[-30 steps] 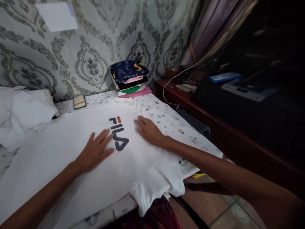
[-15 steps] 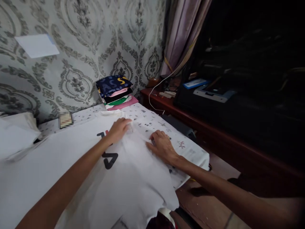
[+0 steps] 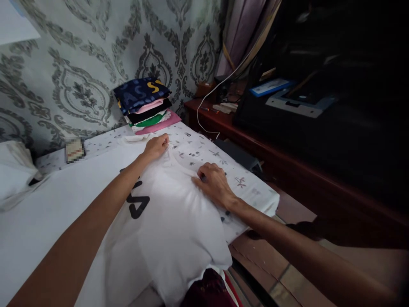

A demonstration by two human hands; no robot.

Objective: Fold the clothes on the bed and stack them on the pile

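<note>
Far left, you have a sheet of paper (image 3: pixel 15 23) on the patterned wall (image 3: pixel 81 96), cut off by the edge of view; below it, a heap of white cloth (image 3: pixel 14 166). Next, a small box (image 3: pixel 75 150) stands near the wall, its face pixelated and unreadable. Your white shirt (image 3: pixel 182 209) lies spread across the worktop (image 3: pixel 247 183), which wears a white printed cover; dark lettering on the shirt is partly hidden by your left forearm, and the near side hangs over the edge above a dark red cloth (image 3: pixel 206 290). Beyond the shirt, a stack of folded clothes (image 3: pixel 142 94) sits against the wall, navy piece on top, pink at the bottom. Your left hand (image 3: pixel 156 146) is at the shirt's upper edge, just in front of the stack, fingers curled closed on the fabric. Your right hand (image 3: pixel 214 183) is at the shirt's right edge, fingers bent, thumb toward the fabric; cannot tell whether they pinch it. Past that hand, a white cable (image 3: pixel 204 96) drops in a loop beside a reddish-brown cabinet (image 3: pixel 287 175); a blue-edged object (image 3: pixel 271 87) lies farther right, in dim light.
</note>
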